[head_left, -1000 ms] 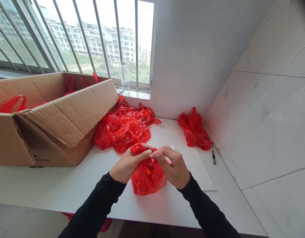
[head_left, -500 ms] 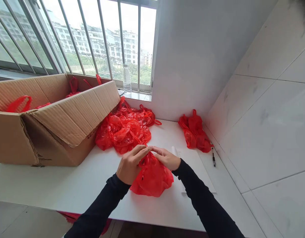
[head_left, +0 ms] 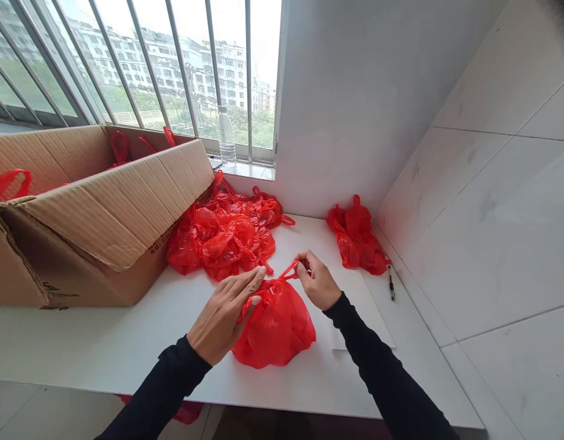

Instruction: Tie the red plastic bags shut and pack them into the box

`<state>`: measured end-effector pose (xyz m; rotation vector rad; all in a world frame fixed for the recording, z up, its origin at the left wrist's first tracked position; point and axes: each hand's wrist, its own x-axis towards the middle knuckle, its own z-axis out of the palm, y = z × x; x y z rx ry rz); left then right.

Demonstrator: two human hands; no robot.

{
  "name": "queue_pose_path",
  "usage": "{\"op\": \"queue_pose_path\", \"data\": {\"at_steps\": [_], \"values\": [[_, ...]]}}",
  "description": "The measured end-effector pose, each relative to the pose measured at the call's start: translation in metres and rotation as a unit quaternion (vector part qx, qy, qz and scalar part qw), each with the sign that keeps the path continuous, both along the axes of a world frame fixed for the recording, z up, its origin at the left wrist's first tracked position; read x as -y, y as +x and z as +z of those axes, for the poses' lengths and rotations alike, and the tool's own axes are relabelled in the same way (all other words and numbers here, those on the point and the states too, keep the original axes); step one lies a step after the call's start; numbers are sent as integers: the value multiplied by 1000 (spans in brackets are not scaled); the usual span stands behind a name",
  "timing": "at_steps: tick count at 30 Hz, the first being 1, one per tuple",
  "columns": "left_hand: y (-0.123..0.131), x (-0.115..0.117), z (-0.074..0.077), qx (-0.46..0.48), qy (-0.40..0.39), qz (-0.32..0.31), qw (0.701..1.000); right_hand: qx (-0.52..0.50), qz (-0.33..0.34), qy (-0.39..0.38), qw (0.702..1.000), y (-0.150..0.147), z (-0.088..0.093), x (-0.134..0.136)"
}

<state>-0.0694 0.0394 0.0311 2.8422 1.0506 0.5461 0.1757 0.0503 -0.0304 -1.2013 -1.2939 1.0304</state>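
A full red plastic bag (head_left: 277, 327), gathered and tied at the top, rests on the white table in front of me. My right hand (head_left: 317, 281) pinches one loop handle of this bag and draws it up to the right. At the bag's upper left, my left hand (head_left: 227, 311) lies with fingers stretched out and the thumb apart, touching the plastic; part of the bag's left side is hidden behind it. What the bag contains cannot be made out.
An open cardboard box (head_left: 117, 208) with red bags inside stands left. Behind my hands lies a pile of red bags (head_left: 231, 232); more red bags (head_left: 358, 238) sit back right near a pen (head_left: 391, 284) and paper (head_left: 366, 311). A water bottle (head_left: 226, 137) stands on the sill.
My hands, close together over the bag's top before, have moved apart. The right has pulled a handle out to the right; the left has shifted left and its fingers have straightened.
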Motion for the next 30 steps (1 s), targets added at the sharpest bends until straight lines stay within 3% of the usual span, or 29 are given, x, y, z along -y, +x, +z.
{"op": "queue_pose_path", "data": {"at_steps": [2,5,9,12,15,18,26,30], "values": [[-23,11,-8,-22,26,16,999,38,-64,-18,997,16,-18,6],[-40,25,-17,-24,21,64,997,28,-97,-47,994,26,-36,13],[-13,30,-25,-16,-18,50,998,2,-95,-25,995,0,-27,26],[12,29,-43,-66,-25,-2,998,20,-13,-4,1000,-33,-18,42],[20,28,-66,-89,-27,-2,996,88,39,12,995,-56,-27,57],[18,28,-78,-87,-40,5,995,151,22,34,988,-64,-42,62],[17,22,-79,-109,-51,-9,993,149,13,34,988,-67,-52,61],[20,21,-69,-133,-63,-10,989,50,21,-12,998,-59,-51,55]]}}
